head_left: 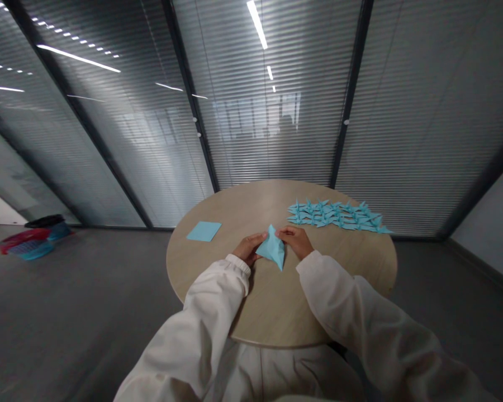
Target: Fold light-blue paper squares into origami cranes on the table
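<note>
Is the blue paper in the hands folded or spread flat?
Folded: the blue origami paper held by the left hand and right hand shows a creased, pointed shape.

- Folded paper [271, 249]: light sky blue, solid colour, with paler crease lines.
- Paper square [203, 231], left on the surface: same light blue, solid.
- Paper cranes [333, 216], far right on the surface: same light blue throughout, with darker blue shadows between them.
- Round surface [276, 301]: pale beige wood tone, faint grain.
- Sleeves [209, 318], near: off-white, plain.
- Window blinds [268, 151], far: grey, fine horizontal stripes, divided by dark frames.
- Floor [79, 290]: dark grey.
- Pile of plastic items [25, 241], far left: red and blue, black on top.
</note>
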Available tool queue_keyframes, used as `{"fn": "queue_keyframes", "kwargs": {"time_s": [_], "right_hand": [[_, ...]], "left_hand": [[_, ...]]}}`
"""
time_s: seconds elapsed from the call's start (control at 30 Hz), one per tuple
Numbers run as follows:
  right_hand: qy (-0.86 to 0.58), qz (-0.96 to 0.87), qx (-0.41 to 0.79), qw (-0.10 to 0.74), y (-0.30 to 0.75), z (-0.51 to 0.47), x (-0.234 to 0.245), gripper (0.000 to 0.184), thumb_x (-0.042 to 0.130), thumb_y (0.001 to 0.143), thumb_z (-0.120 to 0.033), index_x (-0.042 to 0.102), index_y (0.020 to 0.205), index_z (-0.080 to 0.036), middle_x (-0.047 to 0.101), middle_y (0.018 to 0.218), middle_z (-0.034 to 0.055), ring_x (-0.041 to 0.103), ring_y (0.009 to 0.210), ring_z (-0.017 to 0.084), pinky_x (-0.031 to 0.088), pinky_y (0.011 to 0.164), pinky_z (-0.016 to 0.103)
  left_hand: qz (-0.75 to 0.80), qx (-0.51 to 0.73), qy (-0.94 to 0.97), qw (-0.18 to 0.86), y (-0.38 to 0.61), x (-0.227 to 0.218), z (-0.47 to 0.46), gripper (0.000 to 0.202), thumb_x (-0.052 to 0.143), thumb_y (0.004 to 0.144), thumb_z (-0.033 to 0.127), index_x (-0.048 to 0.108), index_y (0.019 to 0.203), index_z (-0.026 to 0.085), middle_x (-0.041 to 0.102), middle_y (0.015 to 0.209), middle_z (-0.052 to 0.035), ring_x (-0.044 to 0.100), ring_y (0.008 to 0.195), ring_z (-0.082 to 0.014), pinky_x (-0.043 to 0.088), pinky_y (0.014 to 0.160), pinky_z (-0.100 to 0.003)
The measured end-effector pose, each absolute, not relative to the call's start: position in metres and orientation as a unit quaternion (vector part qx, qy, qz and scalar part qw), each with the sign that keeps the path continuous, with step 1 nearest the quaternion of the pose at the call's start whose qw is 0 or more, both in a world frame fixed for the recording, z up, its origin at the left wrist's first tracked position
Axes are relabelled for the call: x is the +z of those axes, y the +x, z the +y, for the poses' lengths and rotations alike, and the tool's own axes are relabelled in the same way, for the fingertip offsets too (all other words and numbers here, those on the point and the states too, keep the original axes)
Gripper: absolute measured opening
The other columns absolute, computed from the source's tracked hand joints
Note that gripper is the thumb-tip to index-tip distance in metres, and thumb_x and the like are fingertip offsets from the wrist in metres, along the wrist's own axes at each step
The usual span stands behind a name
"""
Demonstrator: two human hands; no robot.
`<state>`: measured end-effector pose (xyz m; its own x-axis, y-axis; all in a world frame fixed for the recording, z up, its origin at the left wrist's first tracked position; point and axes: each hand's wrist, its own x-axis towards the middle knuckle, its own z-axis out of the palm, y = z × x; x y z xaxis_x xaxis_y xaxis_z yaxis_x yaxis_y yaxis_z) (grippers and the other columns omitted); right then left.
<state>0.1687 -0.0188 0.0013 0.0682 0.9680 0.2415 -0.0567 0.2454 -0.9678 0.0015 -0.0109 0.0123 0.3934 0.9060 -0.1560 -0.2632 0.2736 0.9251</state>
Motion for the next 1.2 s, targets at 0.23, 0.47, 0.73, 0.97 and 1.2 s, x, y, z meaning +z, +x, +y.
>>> {"fn": "queue_keyframes", "kwargs": {"time_s": [0.23,0.47,0.73,0.97,1.2], "right_hand": [[-0.424,-0.566,0.426,0.564,0.168,-0.0195,0.0006,0.026,0.069,0.058,-0.041,0.066,0.065,-0.016,0.062,0.061,0.0005,0.054,0.058,0.013,0.042,0.056,0.025],[-0.399,-0.59,0.44,0.547,0.1673,-0.0221,0.0017,0.028,0.07,0.059,-0.043,0.065,0.065,-0.016,0.061,0.061,0.0,0.053,0.059,0.013,0.042,0.058,0.026],[-0.399,-0.575,0.448,0.557,0.1667,-0.0243,0.0056,0.033,0.072,0.056,-0.046,0.063,0.065,-0.016,0.057,0.055,-0.0026,0.049,0.052,0.011,0.039,0.052,0.024],[-0.412,-0.575,0.452,0.544,0.166,-0.0252,0.0055,0.035,0.073,0.054,-0.048,0.067,0.066,-0.015,0.061,0.057,-0.0007,0.05,0.051,0.011,0.038,0.049,0.023],[-0.437,-0.587,0.456,0.507,0.1665,-0.0223,0.002,0.035,0.072,0.053,-0.049,0.064,0.059,-0.016,0.056,0.051,-0.0021,0.045,0.046,0.009,0.034,0.046,0.023]], "left_hand": [[0.385,0.432,0.473,0.664,0.0045,0.0085,-0.0085,0.045,0.086,0.043,0.032,0.07,0.079,0.009,0.068,0.067,-0.0057,0.058,0.056,-0.0112,0.045,0.058,-0.024],[0.434,0.435,0.52,0.593,0.0046,0.0085,-0.0079,0.043,0.085,0.038,0.039,0.067,0.065,0.011,0.061,0.055,-0.0004,0.052,0.048,-0.0087,0.038,0.047,-0.021],[0.432,0.428,0.561,0.562,0.0052,0.0079,-0.008,0.042,0.085,0.035,0.039,0.065,0.059,0.012,0.059,0.051,0.0011,0.048,0.045,-0.0074,0.038,0.046,-0.02],[0.437,0.398,0.578,0.562,0.0063,0.0105,-0.0123,0.04,0.084,0.039,0.04,0.066,0.06,0.012,0.059,0.052,0.0,0.05,0.046,-0.0086,0.041,0.047,-0.022],[0.438,0.371,0.61,0.546,0.0072,0.0109,-0.0133,0.036,0.084,0.04,0.037,0.066,0.058,0.012,0.057,0.05,0.001,0.048,0.046,-0.0085,0.041,0.048,-0.022]]}}
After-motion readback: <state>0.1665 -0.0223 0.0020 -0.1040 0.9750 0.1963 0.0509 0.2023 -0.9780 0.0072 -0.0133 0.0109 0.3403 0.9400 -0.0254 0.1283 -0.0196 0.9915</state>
